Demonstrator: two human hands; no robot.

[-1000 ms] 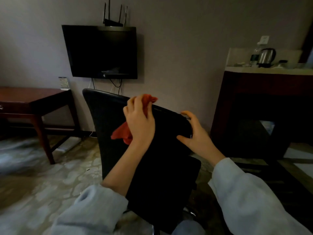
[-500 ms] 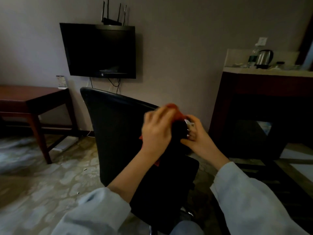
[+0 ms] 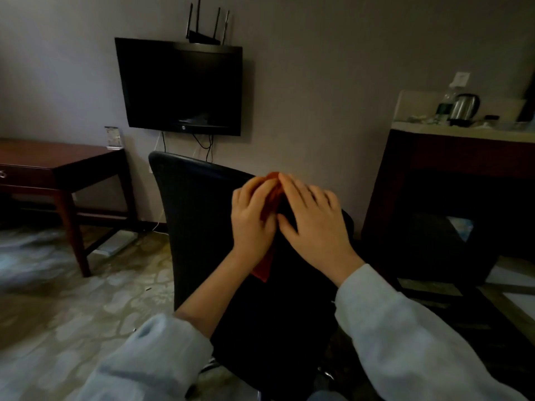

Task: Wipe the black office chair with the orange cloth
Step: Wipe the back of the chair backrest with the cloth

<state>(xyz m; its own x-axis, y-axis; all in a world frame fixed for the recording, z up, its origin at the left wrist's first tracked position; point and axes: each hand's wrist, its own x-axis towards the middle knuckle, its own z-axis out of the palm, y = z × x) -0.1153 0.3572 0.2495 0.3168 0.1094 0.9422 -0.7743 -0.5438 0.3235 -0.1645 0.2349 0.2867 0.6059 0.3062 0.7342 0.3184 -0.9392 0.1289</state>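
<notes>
The black office chair (image 3: pixel 197 221) stands in front of me with its backrest toward me. The orange cloth (image 3: pixel 264 266) is draped over the top edge of the backrest, its lower corner hanging down the near side. My left hand (image 3: pixel 252 219) holds the cloth against the backrest, fingers curled over it. My right hand (image 3: pixel 314 224) lies right beside it with fingers stretched out, fingertips touching the cloth's top. Most of the cloth is hidden under the two hands.
A dark wooden desk (image 3: pixel 49 166) stands at the left by the wall. A wall-mounted TV (image 3: pixel 182 85) with a router (image 3: pixel 207 33) on top hangs behind the chair. At the right, a dark cabinet (image 3: pixel 451 180) carries a kettle (image 3: pixel 464 108). Patterned carpet (image 3: pixel 72 308) covers the floor.
My left hand slid the cloth rightward along the top of the backrest to meet my right hand. My right hand has moved from the chair's edge onto the cloth.
</notes>
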